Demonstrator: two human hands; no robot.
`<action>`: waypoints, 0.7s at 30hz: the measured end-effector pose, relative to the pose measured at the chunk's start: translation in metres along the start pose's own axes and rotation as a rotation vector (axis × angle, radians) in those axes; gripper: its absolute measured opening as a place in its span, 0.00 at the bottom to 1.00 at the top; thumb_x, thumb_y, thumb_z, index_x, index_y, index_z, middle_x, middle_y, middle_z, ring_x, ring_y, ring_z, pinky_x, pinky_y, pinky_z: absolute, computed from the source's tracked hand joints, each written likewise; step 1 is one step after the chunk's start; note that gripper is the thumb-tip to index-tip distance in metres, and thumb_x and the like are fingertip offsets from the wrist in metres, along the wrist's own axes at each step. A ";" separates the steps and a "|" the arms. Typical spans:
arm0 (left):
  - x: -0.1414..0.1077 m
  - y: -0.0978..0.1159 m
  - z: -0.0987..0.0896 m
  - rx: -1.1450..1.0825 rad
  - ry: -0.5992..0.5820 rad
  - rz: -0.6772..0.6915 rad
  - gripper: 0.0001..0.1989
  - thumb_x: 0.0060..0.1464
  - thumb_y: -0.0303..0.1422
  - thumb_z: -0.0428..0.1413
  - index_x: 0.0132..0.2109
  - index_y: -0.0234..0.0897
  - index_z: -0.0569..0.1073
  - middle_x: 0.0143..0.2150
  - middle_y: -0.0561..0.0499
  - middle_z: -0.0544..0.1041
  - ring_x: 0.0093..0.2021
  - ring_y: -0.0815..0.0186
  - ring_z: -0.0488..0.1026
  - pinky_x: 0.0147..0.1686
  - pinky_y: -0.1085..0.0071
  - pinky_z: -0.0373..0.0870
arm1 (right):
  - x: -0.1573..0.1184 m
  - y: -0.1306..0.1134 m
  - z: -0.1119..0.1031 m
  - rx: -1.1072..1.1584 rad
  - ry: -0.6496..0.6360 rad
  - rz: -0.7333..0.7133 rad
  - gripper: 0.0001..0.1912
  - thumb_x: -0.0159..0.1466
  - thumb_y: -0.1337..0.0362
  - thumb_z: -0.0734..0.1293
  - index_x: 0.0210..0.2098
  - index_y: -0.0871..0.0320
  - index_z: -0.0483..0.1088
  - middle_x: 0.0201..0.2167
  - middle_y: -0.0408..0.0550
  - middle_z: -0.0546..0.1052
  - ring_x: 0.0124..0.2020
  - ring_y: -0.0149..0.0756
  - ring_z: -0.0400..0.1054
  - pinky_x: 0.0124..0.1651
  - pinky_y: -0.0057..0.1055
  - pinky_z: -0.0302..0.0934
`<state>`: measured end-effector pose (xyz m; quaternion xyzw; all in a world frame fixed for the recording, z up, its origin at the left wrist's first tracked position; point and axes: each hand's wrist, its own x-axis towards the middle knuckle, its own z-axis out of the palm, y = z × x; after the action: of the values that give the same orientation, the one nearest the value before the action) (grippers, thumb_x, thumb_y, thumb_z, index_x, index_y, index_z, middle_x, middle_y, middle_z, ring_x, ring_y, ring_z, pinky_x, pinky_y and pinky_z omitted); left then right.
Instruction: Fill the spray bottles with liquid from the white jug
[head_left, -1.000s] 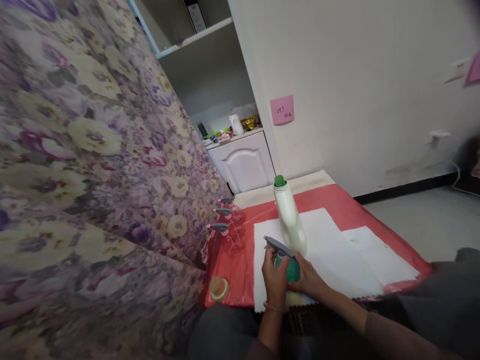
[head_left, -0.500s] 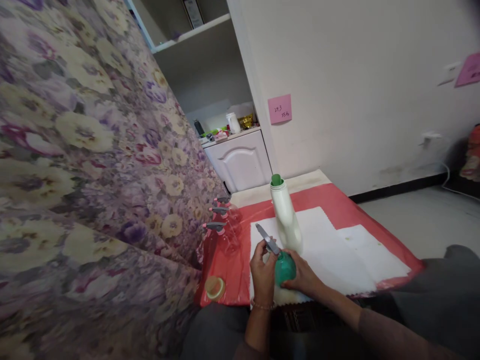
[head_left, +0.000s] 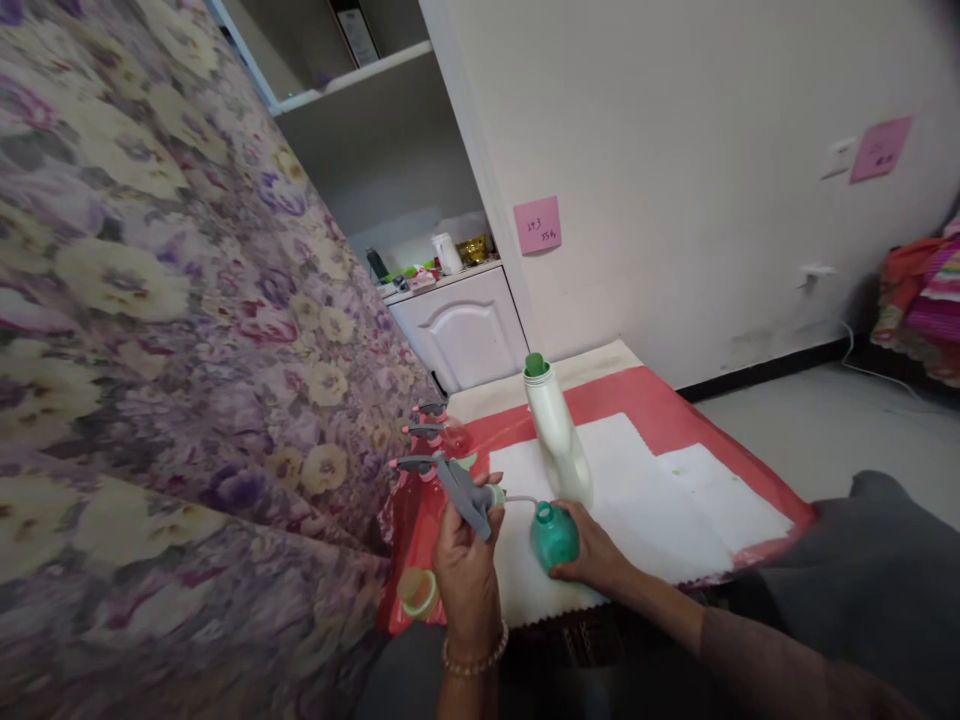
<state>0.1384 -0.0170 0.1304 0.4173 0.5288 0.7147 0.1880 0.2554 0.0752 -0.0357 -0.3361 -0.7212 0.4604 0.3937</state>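
Observation:
My left hand (head_left: 469, 570) is closed round a grey trigger spray head (head_left: 466, 490) with a pale green collar. From the collar a thin dip tube (head_left: 520, 498) runs right to the mouth of a green spray bottle (head_left: 553, 538); whether its end is still inside I cannot tell. My right hand (head_left: 592, 555) grips that bottle from its right side, over the white cloth (head_left: 626, 480). Just behind it stands a tall pale green bottle (head_left: 556, 430), its neck uncapped, with something green in the opening.
Several clear spray bottles with grey and pink heads (head_left: 416, 464) stand along the table's left side. A round cap (head_left: 418, 592) lies at the front left on the red table cover (head_left: 660, 400). The flowered curtain (head_left: 225, 400) borders the left; a cabinet (head_left: 465, 325) stands behind.
The spray head has come off the green bottle. My left hand has moved left with it, drawing the tube out sideways, while my right hand keeps hold of the bottle. The view has turned slightly right.

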 end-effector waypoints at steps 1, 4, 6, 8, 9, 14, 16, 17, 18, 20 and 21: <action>0.000 0.004 -0.001 0.003 0.014 0.023 0.17 0.52 0.35 0.63 0.50 0.39 0.75 0.49 0.47 0.80 0.48 0.63 0.77 0.48 0.69 0.73 | -0.001 0.001 0.000 0.001 0.002 0.009 0.48 0.39 0.61 0.79 0.57 0.55 0.60 0.56 0.56 0.68 0.58 0.55 0.64 0.60 0.51 0.58; 0.002 0.012 -0.004 -0.041 0.027 0.075 0.18 0.54 0.35 0.62 0.52 0.40 0.74 0.48 0.47 0.80 0.48 0.63 0.77 0.48 0.68 0.74 | -0.003 0.003 0.001 0.001 0.004 0.018 0.48 0.41 0.59 0.78 0.59 0.55 0.58 0.58 0.57 0.67 0.59 0.56 0.63 0.61 0.55 0.57; 0.002 0.012 -0.006 -0.051 0.006 0.093 0.18 0.54 0.34 0.62 0.53 0.40 0.74 0.49 0.47 0.79 0.47 0.62 0.77 0.47 0.68 0.75 | -0.004 0.003 0.000 -0.003 0.002 0.016 0.48 0.41 0.58 0.78 0.59 0.54 0.58 0.59 0.57 0.67 0.60 0.58 0.62 0.61 0.57 0.56; 0.002 0.005 -0.010 -0.020 -0.033 0.084 0.18 0.54 0.33 0.62 0.53 0.40 0.73 0.51 0.46 0.78 0.47 0.62 0.77 0.47 0.67 0.76 | -0.004 0.003 0.000 -0.012 0.005 0.015 0.49 0.41 0.59 0.79 0.59 0.54 0.58 0.59 0.57 0.66 0.60 0.58 0.61 0.61 0.58 0.55; 0.002 0.000 -0.011 0.005 -0.061 0.075 0.18 0.54 0.33 0.61 0.52 0.40 0.73 0.52 0.46 0.77 0.48 0.62 0.77 0.47 0.67 0.76 | -0.004 0.003 0.000 -0.019 0.011 0.015 0.49 0.41 0.59 0.79 0.60 0.54 0.58 0.59 0.57 0.66 0.61 0.58 0.61 0.62 0.58 0.54; 0.004 -0.038 -0.018 0.154 -0.216 0.073 0.14 0.57 0.32 0.57 0.51 0.40 0.74 0.54 0.45 0.75 0.53 0.59 0.74 0.51 0.64 0.73 | -0.008 0.003 0.000 -0.067 0.020 0.008 0.53 0.40 0.60 0.80 0.62 0.54 0.55 0.60 0.57 0.64 0.63 0.56 0.58 0.65 0.54 0.52; 0.006 -0.055 -0.020 0.205 -0.247 0.087 0.14 0.58 0.31 0.55 0.51 0.41 0.74 0.54 0.45 0.75 0.53 0.59 0.74 0.53 0.62 0.72 | -0.013 0.002 -0.002 -0.073 0.011 -0.005 0.54 0.41 0.58 0.80 0.62 0.55 0.55 0.60 0.58 0.64 0.63 0.57 0.58 0.65 0.54 0.53; 0.008 -0.063 -0.021 0.214 -0.257 0.083 0.14 0.58 0.31 0.55 0.51 0.41 0.73 0.54 0.45 0.75 0.53 0.59 0.73 0.53 0.62 0.71 | -0.015 0.000 -0.005 -0.069 0.012 -0.015 0.52 0.42 0.57 0.79 0.62 0.55 0.56 0.60 0.58 0.64 0.63 0.57 0.58 0.64 0.54 0.53; 0.009 -0.070 -0.023 0.213 -0.256 0.074 0.14 0.58 0.32 0.55 0.52 0.41 0.73 0.54 0.44 0.75 0.53 0.59 0.73 0.54 0.61 0.71 | -0.017 -0.002 -0.009 -0.060 0.020 -0.027 0.50 0.44 0.56 0.79 0.62 0.55 0.57 0.60 0.57 0.65 0.62 0.57 0.58 0.64 0.54 0.54; 0.013 -0.082 -0.027 0.203 -0.246 0.059 0.15 0.58 0.33 0.56 0.52 0.41 0.73 0.54 0.44 0.75 0.54 0.58 0.73 0.54 0.60 0.70 | -0.019 -0.008 -0.020 -0.032 0.066 -0.048 0.40 0.51 0.55 0.75 0.60 0.53 0.60 0.58 0.55 0.67 0.60 0.54 0.61 0.63 0.52 0.56; 0.015 -0.087 -0.029 0.205 -0.236 0.063 0.15 0.57 0.34 0.56 0.52 0.41 0.74 0.53 0.44 0.75 0.55 0.57 0.72 0.55 0.59 0.69 | -0.018 -0.012 -0.026 -0.017 0.105 -0.053 0.34 0.54 0.56 0.72 0.58 0.53 0.62 0.56 0.54 0.69 0.59 0.52 0.63 0.62 0.51 0.58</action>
<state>0.0914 0.0086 0.0545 0.5318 0.5600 0.6085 0.1827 0.2854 0.0660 -0.0223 -0.3437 -0.7123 0.4253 0.4400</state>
